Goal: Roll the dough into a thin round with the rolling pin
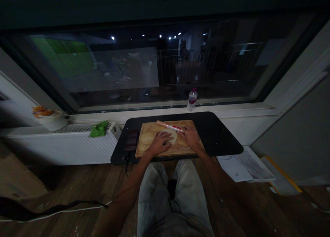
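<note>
Sill [154, 110] bottle [192, 100]; dough [173, 136] under left hand [161, 143]

Here's a small black table [221, 137], rounded at the corners, sitting just below the window sill [244, 110]. On it lies a wooden cutting board [148, 140], pale, long side toward the person, set left of the table's middle, its near edge close to the front rim. Touching the board's left end is a small dark item [132, 140], too blurred to make out. Right of the board the black top runs on wide, dotted with pale flecks. A dark cable [127, 166] hangs off the front-left corner.
</note>
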`<state>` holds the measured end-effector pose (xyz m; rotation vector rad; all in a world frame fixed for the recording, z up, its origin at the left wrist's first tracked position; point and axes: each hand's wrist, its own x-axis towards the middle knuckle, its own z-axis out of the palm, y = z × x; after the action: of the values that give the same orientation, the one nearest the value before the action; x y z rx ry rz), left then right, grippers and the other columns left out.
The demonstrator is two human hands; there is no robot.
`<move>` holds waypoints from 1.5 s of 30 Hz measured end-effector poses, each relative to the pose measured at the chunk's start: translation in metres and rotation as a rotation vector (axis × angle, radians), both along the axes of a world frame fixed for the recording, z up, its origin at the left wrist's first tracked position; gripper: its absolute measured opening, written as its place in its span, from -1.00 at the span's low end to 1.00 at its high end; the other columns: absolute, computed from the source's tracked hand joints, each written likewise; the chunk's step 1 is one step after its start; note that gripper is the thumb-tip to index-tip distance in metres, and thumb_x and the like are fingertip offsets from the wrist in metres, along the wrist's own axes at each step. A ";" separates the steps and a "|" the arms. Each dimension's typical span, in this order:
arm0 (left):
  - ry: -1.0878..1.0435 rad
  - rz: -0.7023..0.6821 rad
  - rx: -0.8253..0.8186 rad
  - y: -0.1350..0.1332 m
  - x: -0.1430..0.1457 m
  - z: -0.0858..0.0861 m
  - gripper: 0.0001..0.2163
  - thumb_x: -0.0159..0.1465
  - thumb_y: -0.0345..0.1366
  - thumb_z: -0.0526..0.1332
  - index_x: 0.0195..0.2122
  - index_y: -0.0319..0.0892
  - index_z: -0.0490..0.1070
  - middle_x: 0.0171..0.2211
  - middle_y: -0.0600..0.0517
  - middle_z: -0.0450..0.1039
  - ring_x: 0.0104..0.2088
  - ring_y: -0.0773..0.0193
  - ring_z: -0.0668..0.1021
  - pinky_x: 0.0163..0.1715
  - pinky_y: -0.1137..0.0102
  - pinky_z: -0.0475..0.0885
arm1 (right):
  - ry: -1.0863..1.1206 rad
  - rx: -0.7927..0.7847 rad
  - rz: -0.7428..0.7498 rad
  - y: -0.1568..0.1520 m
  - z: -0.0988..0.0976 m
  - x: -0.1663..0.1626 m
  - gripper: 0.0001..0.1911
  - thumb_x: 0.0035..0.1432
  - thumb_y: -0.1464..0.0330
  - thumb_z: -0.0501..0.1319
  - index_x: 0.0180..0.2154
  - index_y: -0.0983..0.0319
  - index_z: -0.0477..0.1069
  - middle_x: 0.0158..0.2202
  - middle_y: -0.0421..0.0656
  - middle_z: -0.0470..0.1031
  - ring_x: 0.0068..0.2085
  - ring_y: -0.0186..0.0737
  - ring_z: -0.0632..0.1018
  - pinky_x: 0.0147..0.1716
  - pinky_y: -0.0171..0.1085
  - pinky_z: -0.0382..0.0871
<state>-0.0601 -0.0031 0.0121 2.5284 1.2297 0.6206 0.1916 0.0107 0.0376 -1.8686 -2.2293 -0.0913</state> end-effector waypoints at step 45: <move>-0.105 0.099 -0.051 0.007 0.009 -0.010 -0.73 0.37 -0.25 0.49 0.10 0.07 0.71 0.34 0.04 0.59 0.38 -0.02 0.44 0.44 0.02 0.27 | -0.027 0.010 -0.001 0.002 -0.001 0.001 -0.59 0.64 0.15 0.17 0.31 0.12 0.59 0.26 0.03 0.63 0.24 0.05 0.60 0.22 -0.14 0.47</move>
<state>-0.0513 0.0039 0.0019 2.3725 1.3222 0.7252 0.1927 0.0130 0.0364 -1.8744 -2.2415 -0.1286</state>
